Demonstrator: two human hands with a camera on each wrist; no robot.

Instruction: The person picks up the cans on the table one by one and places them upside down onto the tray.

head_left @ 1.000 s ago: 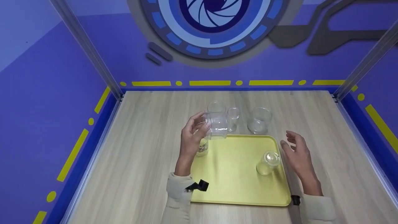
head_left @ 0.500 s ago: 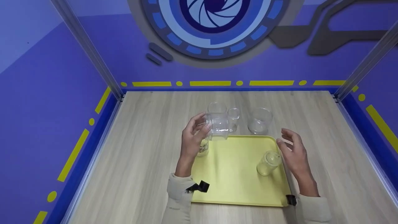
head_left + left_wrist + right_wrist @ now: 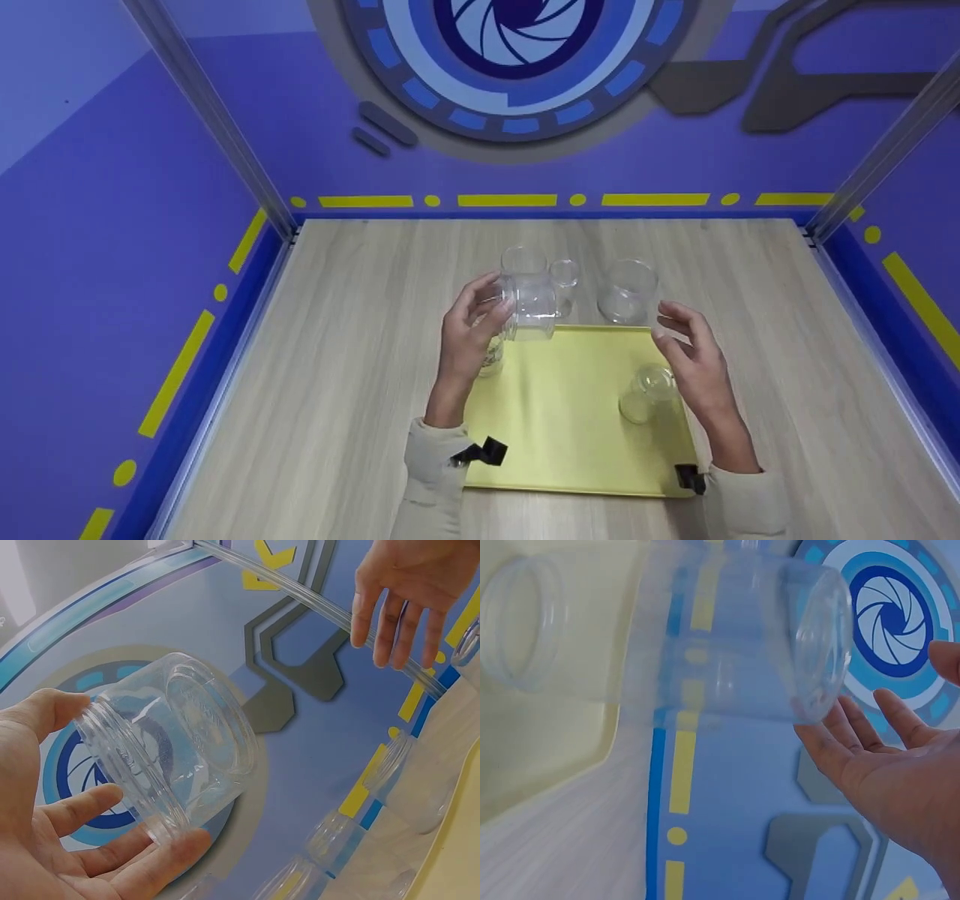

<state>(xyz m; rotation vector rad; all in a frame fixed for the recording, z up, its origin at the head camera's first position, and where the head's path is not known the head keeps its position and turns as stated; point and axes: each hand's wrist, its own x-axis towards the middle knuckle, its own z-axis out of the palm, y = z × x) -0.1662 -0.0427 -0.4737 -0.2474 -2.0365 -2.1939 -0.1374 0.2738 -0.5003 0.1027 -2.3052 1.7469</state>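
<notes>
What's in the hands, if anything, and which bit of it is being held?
The left hand holds a clear jar, tipped sideways, by its ridged rim. The right hand holds nothing.

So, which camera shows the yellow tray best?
The head view: it shows most of the yellow tray, though the left arm covers some of its left side. The right wrist view has one part, partly behind a clear jar; the left wrist view, only a lower-right sliver.
</notes>
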